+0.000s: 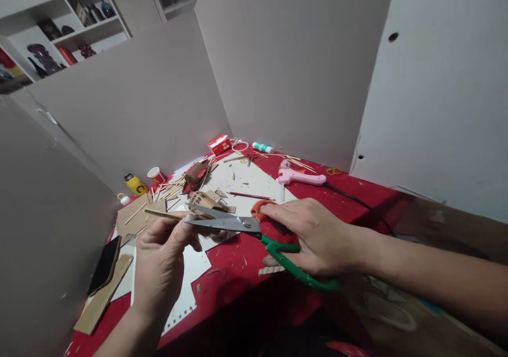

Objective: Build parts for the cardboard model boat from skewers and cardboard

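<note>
My right hand (317, 235) is wrapped round the handles of a pair of scissors (228, 224), one loop orange and the other green. The steel blades are parted and point left, reaching my left hand (161, 262). Between the thumb and fingers of that hand is a thin tan strip (161, 214); whether it is cardboard or wood I cannot tell. The strip's right end lies near the blade tips. Just behind the blades sits a small cardboard piece (206, 202) with dark printing, partly hidden by them.
A pink glue gun (299, 176) lies at the right with its black cable. Behind are a brown boat-like model (196, 173), thin sticks (172, 189), a red pencil (251, 195) and a red box (219, 145). A phone (105, 264) and cardboard strip (103, 296) lie left. Grey panels enclose the table.
</note>
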Action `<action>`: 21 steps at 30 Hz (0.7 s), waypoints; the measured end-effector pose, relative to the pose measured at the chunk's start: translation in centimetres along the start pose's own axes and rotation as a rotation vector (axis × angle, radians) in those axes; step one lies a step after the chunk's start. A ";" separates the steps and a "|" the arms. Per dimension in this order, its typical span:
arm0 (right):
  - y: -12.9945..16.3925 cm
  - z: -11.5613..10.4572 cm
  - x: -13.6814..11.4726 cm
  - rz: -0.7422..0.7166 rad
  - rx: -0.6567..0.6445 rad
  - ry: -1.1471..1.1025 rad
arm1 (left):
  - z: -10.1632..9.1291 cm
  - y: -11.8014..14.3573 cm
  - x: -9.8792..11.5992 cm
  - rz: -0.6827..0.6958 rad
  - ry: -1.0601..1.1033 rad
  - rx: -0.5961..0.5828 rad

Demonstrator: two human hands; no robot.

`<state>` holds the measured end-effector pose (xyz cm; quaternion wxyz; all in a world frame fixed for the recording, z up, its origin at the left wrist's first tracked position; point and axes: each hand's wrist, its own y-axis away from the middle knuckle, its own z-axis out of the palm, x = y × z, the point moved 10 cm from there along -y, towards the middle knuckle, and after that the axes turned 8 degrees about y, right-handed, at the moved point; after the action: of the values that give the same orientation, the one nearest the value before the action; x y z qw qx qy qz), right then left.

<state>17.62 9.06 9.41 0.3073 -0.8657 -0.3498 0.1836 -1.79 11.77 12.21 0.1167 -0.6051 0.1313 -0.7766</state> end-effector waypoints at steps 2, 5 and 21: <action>0.0 0.1 0.1 0.000 0.008 -0.006 | 0.0 0.0 -0.1 0.004 -0.009 -0.001; 0.1 0.2 0.2 -0.008 0.022 -0.013 | 0.0 0.0 -0.2 0.002 -0.014 0.000; 0.6 0.4 0.6 -0.025 0.084 -0.028 | 0.3 -0.5 -0.7 -0.022 -0.016 -0.022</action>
<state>18.11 9.31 8.67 0.3410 -0.8449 -0.3569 0.2062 -1.38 12.44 11.83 0.1028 -0.6140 0.1321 -0.7714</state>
